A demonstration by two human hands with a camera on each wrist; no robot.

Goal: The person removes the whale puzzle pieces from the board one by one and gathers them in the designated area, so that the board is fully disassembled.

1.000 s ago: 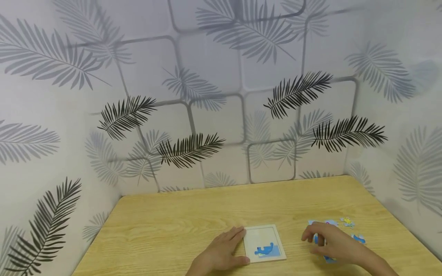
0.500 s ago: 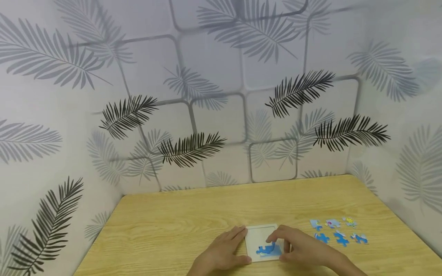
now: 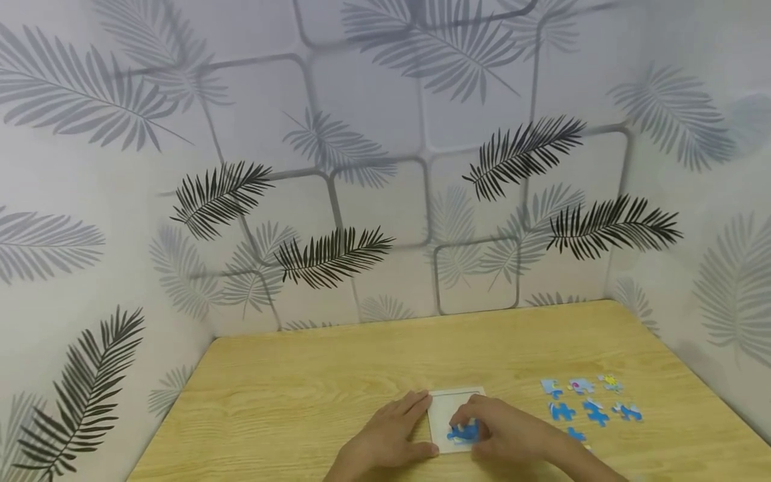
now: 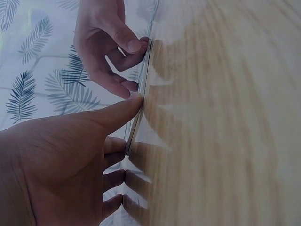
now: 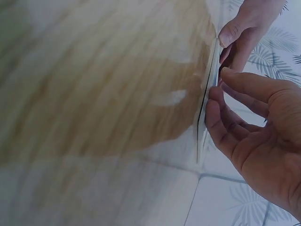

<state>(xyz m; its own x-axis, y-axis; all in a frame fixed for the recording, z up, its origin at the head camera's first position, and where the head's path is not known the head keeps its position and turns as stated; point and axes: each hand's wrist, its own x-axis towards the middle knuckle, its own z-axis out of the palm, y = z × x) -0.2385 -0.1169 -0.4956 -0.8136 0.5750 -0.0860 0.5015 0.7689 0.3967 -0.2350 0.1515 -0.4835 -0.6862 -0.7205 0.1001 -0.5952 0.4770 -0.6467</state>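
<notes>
On the wooden table lies a white square puzzle tray (image 3: 442, 407) with blue jigsaw pieces (image 3: 464, 436) in its near right part. My left hand (image 3: 388, 432) lies along the tray's left side; in the left wrist view its thumb (image 4: 126, 111) touches the tray edge. Over the blue pieces is my right hand (image 3: 508, 428), its fingers bent and touching them. In the right wrist view, fingertips (image 5: 215, 94) of the right hand meet the thin tray (image 5: 205, 108), with the thumb a little apart. The fingers hide part of the pieces.
Several loose jigsaw pieces (image 3: 563, 412) lie in rows to the right of the tray, one with a yellow sun shape (image 3: 610, 381). The wooden table (image 3: 301, 388) reaches back to a wall (image 3: 385, 214) with printed leaves.
My right hand has moved left from the loose pieces to the tray, and further in over its blue pieces. My left hand has stayed at the tray's left side.
</notes>
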